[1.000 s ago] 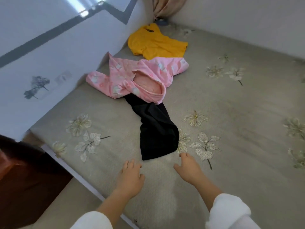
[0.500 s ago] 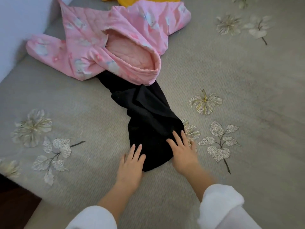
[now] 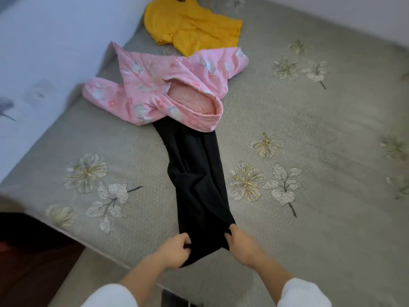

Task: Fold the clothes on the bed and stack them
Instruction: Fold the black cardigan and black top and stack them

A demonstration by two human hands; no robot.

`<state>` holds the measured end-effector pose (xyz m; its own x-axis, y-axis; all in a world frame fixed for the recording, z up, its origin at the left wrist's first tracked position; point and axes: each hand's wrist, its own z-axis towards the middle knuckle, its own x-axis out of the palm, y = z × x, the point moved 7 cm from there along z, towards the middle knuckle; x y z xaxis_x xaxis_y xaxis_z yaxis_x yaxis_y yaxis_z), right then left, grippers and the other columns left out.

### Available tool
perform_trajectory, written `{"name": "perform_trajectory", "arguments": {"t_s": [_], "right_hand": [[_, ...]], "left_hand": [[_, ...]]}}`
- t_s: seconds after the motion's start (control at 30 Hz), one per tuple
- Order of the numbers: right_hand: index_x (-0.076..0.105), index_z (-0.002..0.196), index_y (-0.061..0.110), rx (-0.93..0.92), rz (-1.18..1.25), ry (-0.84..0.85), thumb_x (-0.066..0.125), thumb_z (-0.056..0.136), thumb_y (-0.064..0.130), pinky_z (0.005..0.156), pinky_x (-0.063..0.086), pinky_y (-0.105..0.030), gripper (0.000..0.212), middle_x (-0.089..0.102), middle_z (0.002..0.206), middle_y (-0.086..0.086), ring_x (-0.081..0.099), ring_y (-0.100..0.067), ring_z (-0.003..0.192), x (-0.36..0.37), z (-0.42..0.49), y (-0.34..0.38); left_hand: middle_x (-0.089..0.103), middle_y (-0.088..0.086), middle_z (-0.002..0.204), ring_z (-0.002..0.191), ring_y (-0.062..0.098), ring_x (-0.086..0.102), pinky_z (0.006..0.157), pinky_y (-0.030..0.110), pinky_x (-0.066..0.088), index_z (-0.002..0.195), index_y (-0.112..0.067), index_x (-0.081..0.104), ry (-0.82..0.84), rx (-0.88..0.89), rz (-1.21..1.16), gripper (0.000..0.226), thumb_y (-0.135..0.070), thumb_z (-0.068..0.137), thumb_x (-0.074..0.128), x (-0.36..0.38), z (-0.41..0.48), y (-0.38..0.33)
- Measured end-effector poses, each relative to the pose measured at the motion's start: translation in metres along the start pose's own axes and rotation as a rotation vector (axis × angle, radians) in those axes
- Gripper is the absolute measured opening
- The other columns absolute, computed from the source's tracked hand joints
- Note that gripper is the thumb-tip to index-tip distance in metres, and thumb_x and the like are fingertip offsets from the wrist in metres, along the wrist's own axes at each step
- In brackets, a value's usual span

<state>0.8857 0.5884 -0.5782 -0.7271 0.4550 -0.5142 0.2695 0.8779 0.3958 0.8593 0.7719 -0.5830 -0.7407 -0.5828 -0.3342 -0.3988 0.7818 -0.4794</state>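
Grey floral bed fills the view, with a white wall at 10 o'clock. Black garment lies at centre, running from 12 to 6 o'clock, its far end under pink garment. Yellow garment lies beyond at 12 o'clock. Left hand and right hand: each grip pinches the black garment's near edge at 6 o'clock.

Low in my view, both bare forearms reach up the frame from white sleeves. Left hand and right hand sit close together at lower centre, fingers curled, each gripping the black garment.
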Motion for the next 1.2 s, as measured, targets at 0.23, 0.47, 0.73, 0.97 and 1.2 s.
{"name": "perform_trajectory", "arguments": {"t_s": [0.23,0.47,0.73,0.97,1.2], "right_hand": [[0.053,0.100,0.021,-0.067,0.351,-0.193,0.076,0.072,0.054,0.064,0.042,-0.013,0.049,0.059,0.092,0.012,0.059,-0.003,0.082,-0.111,-0.112,0.052],[0.059,0.059,0.012,-0.267,0.364,-0.362,0.070,0.085,0.035,0.043,0.035,-0.014,0.037,0.052,0.047,0.007,0.049,-0.007,0.040,-0.237,-0.230,0.132],[0.067,0.117,0.012,-0.669,1.164,-0.441,0.063,0.092,0.032,0.083,0.055,-0.029,0.033,0.069,0.119,-0.004,0.066,-0.019,0.109,-0.306,-0.323,0.151],[0.058,0.128,0.007,-0.857,1.319,-0.526,0.051,0.097,0.036,0.079,0.054,-0.030,0.043,0.067,0.118,-0.007,0.066,-0.019,0.104,-0.337,-0.378,0.130],[0.052,0.128,0.023,-0.600,1.152,-0.809,0.057,0.093,0.034,0.093,0.046,-0.034,0.037,0.057,0.124,0.008,0.046,-0.014,0.129,-0.363,-0.386,0.040]], "left_hand": [[0.060,-0.003,0.067,0.055,0.005,0.054,0.053,0.017,0.042,0.083,-0.014,0.067,0.028,0.190,-0.308,0.025,-0.034,0.094,0.056,-0.101,-0.093,-0.074],[0.069,0.001,0.112,0.102,0.011,0.064,0.081,0.026,0.053,0.111,-0.022,0.071,0.023,0.800,-0.861,0.034,-0.043,0.087,0.061,-0.202,-0.205,-0.192],[0.048,-0.018,0.133,0.115,-0.016,0.048,0.090,0.011,0.044,0.150,-0.027,0.024,-0.113,0.664,-0.326,0.104,-0.024,0.067,0.086,-0.145,-0.178,-0.192],[0.065,0.004,0.107,0.100,0.018,0.062,0.098,0.045,0.046,0.108,-0.018,0.062,-0.455,0.447,-0.191,0.030,-0.043,0.091,0.056,-0.071,-0.140,-0.210],[0.075,0.001,0.099,0.092,0.017,0.071,0.082,0.030,0.051,0.104,-0.018,0.069,-0.082,0.673,-0.597,0.031,-0.036,0.079,0.068,-0.118,-0.205,-0.299]]}}
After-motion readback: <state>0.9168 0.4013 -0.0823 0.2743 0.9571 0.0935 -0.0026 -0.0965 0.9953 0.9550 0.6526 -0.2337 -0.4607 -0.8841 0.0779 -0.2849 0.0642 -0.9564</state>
